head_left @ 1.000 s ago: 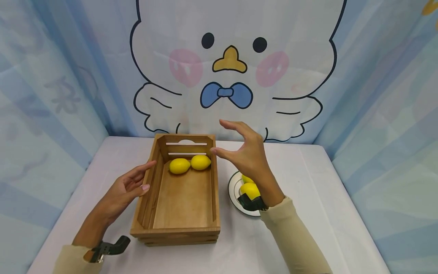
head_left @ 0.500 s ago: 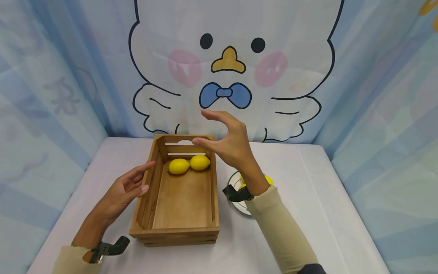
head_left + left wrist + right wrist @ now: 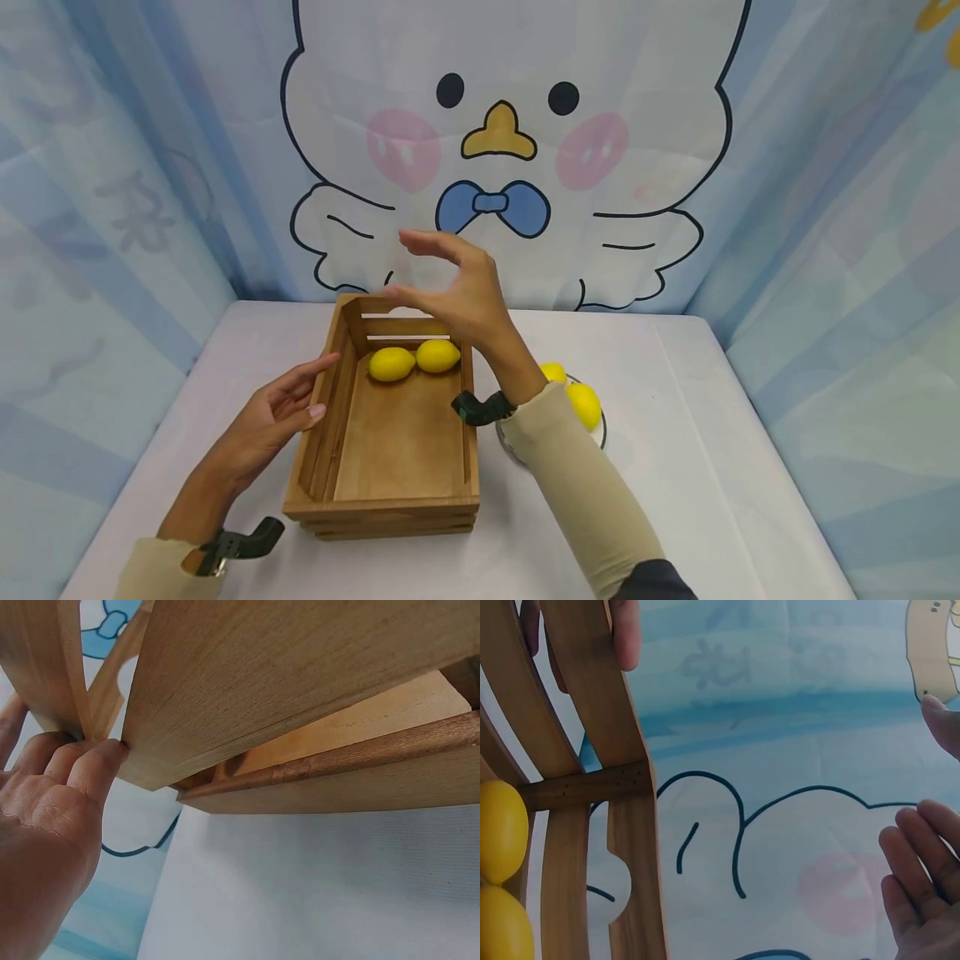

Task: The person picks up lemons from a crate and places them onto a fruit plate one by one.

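Crate [image 3: 382,506] stands on white cloth [image 3: 712,467] before printed curtains [image 3: 637,67]

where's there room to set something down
Free: the floor of the wooden crate, between two lemons and its near wall; white tablecloth right of the plate. Crowded: the crate's far end, and the plate, holding more lemons.

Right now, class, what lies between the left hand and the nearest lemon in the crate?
The head view shows the left wall of the crate between the left hand and that lemon.
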A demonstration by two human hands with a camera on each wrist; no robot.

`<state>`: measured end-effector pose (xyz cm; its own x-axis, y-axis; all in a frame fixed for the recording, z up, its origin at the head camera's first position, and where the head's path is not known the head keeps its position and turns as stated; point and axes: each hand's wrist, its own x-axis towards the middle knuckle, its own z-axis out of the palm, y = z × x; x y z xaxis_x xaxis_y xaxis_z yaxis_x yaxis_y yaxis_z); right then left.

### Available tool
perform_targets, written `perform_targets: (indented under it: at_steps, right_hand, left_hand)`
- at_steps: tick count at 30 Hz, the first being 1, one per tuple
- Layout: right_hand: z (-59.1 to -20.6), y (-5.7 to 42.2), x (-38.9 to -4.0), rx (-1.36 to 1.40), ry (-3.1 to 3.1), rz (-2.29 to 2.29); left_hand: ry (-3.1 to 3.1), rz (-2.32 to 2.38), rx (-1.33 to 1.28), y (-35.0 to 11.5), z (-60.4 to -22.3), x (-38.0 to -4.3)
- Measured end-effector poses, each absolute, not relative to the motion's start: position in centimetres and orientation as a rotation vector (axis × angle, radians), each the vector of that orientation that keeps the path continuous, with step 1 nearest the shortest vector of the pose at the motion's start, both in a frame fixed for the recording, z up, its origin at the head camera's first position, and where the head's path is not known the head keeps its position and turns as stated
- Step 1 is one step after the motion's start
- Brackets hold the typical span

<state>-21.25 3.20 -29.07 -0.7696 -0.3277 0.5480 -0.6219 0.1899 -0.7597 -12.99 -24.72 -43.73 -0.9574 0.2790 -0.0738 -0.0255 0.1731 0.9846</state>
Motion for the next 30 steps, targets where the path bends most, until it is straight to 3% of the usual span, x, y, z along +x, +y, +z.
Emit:
perform_targets:
  at_steps: [5, 15, 30]
  right_hand:
    - [-29.7, 1.9, -22.2, 0.906, -2.226, 1.691]
    - [-34.8, -0.6, -26.9, 0.972, -2.155, 1.878]
    - [-37.8, -2.1, -28.0, 0.922, -2.351, 1.862]
  left_hand:
    - [2.198, 1.885, 0.254, -24.8, -43.9, -13.0]
    - [2.168, 1.909, 0.285, -24.7, -44.2, -12.9]
    - [2.187, 1.892, 0.293, -24.7, -44.0, -13.1]
